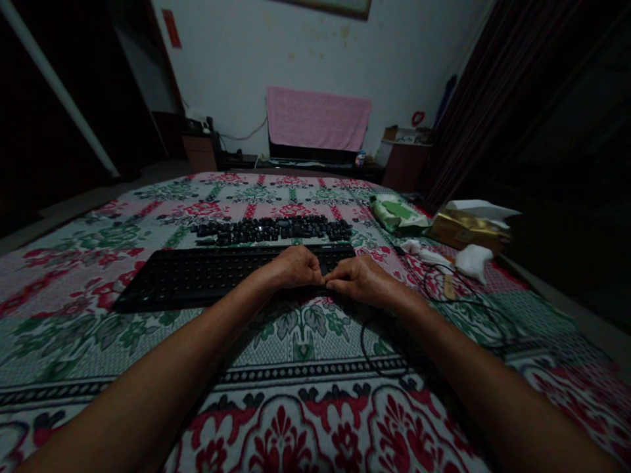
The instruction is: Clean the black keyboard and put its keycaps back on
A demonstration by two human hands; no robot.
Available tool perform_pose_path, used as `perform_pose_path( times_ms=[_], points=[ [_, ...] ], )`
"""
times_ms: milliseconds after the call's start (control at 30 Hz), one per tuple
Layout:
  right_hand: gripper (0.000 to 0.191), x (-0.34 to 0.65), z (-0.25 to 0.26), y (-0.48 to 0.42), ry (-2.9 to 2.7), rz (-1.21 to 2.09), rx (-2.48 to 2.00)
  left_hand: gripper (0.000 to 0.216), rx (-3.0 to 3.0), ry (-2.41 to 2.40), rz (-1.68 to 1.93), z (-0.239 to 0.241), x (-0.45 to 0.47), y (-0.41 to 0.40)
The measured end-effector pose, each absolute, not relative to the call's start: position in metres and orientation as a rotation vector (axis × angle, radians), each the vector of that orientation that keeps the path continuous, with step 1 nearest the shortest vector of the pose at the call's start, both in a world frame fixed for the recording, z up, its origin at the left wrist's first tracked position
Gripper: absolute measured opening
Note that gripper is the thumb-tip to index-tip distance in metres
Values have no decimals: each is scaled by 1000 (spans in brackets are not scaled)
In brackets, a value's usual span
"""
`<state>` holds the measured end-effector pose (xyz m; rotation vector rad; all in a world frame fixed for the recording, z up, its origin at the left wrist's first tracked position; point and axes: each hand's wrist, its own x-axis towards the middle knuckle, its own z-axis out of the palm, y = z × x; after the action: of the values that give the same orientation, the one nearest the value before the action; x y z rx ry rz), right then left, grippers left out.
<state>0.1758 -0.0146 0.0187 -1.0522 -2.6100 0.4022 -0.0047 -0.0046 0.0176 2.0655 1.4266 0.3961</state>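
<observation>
A black keyboard [197, 276] with its keycaps off lies on a floral bedspread [305, 394]. A heap of loose black keycaps [273, 230] sits just behind it. My left hand [294, 267] and my right hand [362, 279] meet at the keyboard's near right edge. Both have their fingers curled, with the fingertips pinched together over a small dark piece that I cannot make out. A black cable [444, 309] loops on the spread under and to the right of my right forearm.
A green packet [397, 213], a gold tissue box [466, 226] and crumpled white tissues [473, 259] lie at the right of the bed. Beyond the bed stand a low cabinet with a pink cloth [318, 118] and a white wall.
</observation>
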Motion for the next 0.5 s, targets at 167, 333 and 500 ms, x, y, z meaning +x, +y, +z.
perform_pose_path(
  times_ms=[167,333,500],
  points=[
    [18,175,14,-14,-2515,457,-1134,21,2022,1435,375,20,-5,-7],
    [15,175,10,-11,-2477,533,-1180,20,2047,1422,387,19,-5,-7],
    [15,175,10,-11,-2463,549,-1206,21,2062,1481,358,20,-3,-7]
  ],
)
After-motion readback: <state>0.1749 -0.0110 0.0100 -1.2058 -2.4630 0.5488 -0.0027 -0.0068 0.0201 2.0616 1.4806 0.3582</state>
